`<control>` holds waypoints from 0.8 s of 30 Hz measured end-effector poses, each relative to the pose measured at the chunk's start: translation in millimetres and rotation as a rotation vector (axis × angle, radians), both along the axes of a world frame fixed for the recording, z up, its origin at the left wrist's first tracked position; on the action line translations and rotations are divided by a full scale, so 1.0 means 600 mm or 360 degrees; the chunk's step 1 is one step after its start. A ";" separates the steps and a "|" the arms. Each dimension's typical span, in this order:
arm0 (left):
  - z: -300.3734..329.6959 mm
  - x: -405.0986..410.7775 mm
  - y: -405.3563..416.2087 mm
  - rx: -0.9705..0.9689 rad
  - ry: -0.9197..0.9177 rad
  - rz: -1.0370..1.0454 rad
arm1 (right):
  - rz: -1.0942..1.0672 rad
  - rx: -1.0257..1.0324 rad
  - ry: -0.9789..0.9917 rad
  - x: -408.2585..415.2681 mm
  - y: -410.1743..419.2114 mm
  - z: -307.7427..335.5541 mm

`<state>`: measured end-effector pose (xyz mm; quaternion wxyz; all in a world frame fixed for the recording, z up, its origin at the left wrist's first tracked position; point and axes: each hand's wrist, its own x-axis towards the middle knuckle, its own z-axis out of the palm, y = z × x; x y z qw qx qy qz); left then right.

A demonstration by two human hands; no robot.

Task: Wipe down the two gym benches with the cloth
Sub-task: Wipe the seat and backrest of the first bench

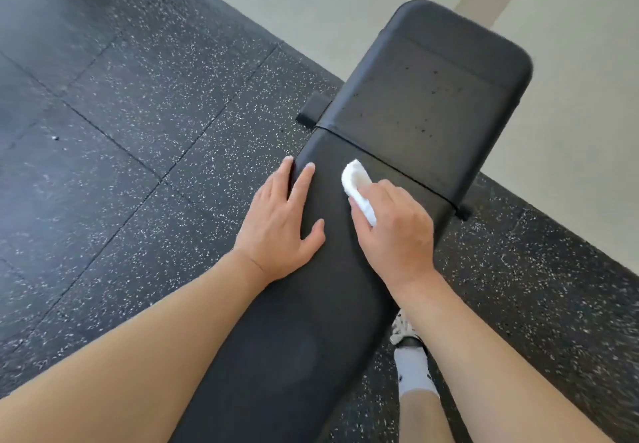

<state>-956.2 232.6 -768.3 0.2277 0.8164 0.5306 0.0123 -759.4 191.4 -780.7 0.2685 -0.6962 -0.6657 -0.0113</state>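
Bench (pixel 345 287) | long axis lower-left to upper-right | cloth (pixel 358 187) under right hand (pixel 394 231)

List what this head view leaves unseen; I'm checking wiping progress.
- Second bench: outside the frame.
- Near end of the black padded bench: cut off by the bottom edge.
- Most of the white folded cloth: covered by the right hand.
- Bench frame underneath: hidden by the pads; the left hand covers part.
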 end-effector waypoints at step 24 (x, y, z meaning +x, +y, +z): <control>-0.029 0.078 -0.053 0.0348 0.0032 -0.0282 | -0.1139 0.0270 0.1604 0.079 -0.075 -0.057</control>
